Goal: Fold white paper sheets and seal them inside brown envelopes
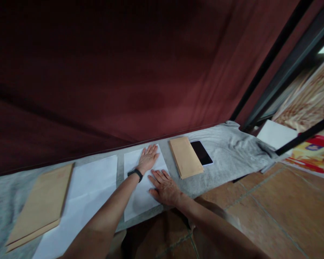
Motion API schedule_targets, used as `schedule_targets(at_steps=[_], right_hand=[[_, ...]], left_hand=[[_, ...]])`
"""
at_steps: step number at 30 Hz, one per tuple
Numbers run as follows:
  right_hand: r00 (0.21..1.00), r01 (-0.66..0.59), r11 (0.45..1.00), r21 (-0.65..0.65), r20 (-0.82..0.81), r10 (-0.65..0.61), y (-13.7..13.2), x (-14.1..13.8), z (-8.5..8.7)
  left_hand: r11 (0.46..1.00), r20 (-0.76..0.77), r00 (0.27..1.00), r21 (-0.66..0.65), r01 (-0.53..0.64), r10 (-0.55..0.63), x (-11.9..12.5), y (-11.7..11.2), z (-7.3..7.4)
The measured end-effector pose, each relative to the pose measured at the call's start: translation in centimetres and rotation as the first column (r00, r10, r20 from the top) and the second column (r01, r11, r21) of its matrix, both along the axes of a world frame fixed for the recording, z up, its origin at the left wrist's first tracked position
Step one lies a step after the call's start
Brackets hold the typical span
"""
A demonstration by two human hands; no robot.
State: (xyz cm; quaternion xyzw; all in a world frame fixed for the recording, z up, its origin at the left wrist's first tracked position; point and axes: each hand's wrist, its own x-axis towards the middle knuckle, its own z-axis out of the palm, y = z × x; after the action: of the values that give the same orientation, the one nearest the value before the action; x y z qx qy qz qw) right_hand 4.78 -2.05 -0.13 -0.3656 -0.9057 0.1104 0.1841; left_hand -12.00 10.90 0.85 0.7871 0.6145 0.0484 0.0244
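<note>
Flat on the grey cloth lies a sheet of white paper (133,205), under both of my hands. My left hand (148,158), with a dark band at the wrist, rests palm down near its far edge, fingers stretched out. Closer to me, my right hand (166,189) presses on the sheet's right side with spread fingers. To the right of the hands are brown envelopes (187,158), stacked. A larger white paper (89,201) lies to the left, partly hidden by my left forearm and by another stack of brown envelopes (43,205).
A dark-screened tablet or phone (202,153) lies partly beneath the right-hand envelopes. The grey cloth (229,147) covers the long narrow surface, wrinkled at its right end. Behind hangs a dark red curtain (151,90). Black poles (270,61), a white box (277,135) and tiled floor (291,201) are at right.
</note>
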Motion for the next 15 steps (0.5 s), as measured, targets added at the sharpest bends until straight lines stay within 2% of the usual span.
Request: schedule_targets(at_steps=[5, 8, 11, 15], right_hand=[[1.000, -0.002, 1.000, -0.001, 0.001, 0.002, 0.0, 0.0, 0.0], [1.000, 0.005, 1.000, -0.004, -0.001, -0.005, -0.1, -0.1, 0.0], [1.000, 0.006, 1.000, -0.006, -0.011, -0.006, 0.0, -0.1, -0.2], [1.000, 0.004, 1.000, -0.026, -0.009, -0.004, 0.2, 0.1, -0.2]], left_hand=[[1.000, -0.016, 1.000, -0.006, 0.002, -0.002, 0.8, 0.9, 0.7], [1.000, -0.010, 1.000, -0.028, -0.008, 0.007, 0.9, 0.4, 1.0], [0.999, 0.009, 1.000, -0.049, -0.017, 0.017, 0.3, -2.0, 0.8], [0.992, 0.033, 0.999, -0.126, -0.024, 0.028, -2.3, -8.1, -0.3]])
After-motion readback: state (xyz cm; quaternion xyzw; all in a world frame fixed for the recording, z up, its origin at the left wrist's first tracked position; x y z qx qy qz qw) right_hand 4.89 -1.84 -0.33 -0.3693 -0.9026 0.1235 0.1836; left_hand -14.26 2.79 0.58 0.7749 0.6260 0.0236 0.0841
